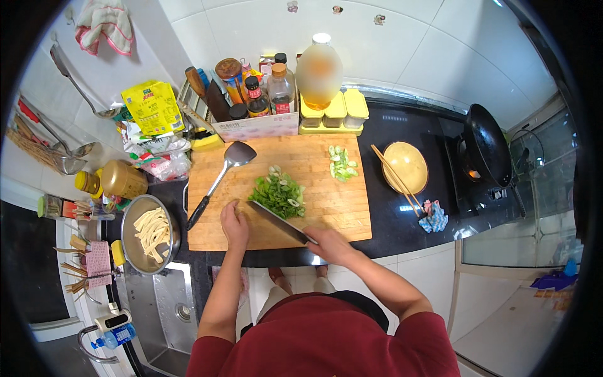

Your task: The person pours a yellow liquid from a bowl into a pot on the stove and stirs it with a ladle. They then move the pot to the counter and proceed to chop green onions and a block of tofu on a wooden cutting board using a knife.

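My right hand (pixel 330 245) grips the handle of a kitchen knife (pixel 280 223). Its blade slants up to the left across the wooden cutting board (pixel 333 217), along the near side of a heap of chopped green onions (pixel 276 193). By the blade's tip my left hand (pixel 235 225) rests at the board's near part, fingers extended and holding nothing. A spatula (pixel 217 185) with a black handle lies at the board's left side. Pale sliced green onion (pixel 342 164) sits apart at the upper right of the board.
Left stands a steel bowl (pixel 129 242) with pale strips inside, over the sink (pixel 157 301). Chopsticks (pixel 394 173) lie across a yellow bowl (pixel 409 164) on the right. Beyond it a wok (pixel 487 146) stands tilted at the stove, flame visible. Bottles (pixel 279 88) line the back.
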`<state>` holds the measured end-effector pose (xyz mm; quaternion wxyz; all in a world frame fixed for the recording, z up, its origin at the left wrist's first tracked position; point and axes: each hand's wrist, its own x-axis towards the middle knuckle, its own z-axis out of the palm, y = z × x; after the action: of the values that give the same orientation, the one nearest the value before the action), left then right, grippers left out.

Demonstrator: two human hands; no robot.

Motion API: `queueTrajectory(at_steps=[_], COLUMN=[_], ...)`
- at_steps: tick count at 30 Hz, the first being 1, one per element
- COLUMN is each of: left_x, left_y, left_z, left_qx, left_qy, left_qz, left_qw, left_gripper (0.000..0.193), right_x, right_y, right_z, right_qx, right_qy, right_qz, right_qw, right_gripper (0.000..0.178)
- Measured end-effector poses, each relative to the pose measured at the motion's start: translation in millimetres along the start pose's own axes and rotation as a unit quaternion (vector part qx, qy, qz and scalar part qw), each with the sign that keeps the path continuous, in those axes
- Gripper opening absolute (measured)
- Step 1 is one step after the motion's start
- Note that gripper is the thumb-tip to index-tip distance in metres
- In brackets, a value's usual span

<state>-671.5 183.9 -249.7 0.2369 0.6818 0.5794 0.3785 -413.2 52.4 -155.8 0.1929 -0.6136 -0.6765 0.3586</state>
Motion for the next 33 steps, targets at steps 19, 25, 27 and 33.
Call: queueTrajectory(at_steps=[19,25,27,33], left_x=[4,5,3,26], left_y=[-36,-78,-92,-115], left_z=[-167,-225,-245,-269], left_qx=[0.159,0.230,0.265,0.339], left_qy=[0.189,0.206,0.160,-0.021], left_qz=[0.027,-0.032,-0.081,-0.129], left_qw=[0.969,0.950,0.947,0.932], left_gripper=[0.036,0.038,0.046,0.086], right_x=[59,91,93,80], right_y=[-14,-10,-11,-4], right_z=[-17,25,27,23], right_qx=[0.061,0.172,0.177,0.086], right_qy=[0.018,-0.001,0.024,0.064], right_qz=[0.071,0.087,0.101,0.096], right_qw=[0.995,0.981,0.979,0.990], right_gripper=[0.029,0.028,0.028,0.030])
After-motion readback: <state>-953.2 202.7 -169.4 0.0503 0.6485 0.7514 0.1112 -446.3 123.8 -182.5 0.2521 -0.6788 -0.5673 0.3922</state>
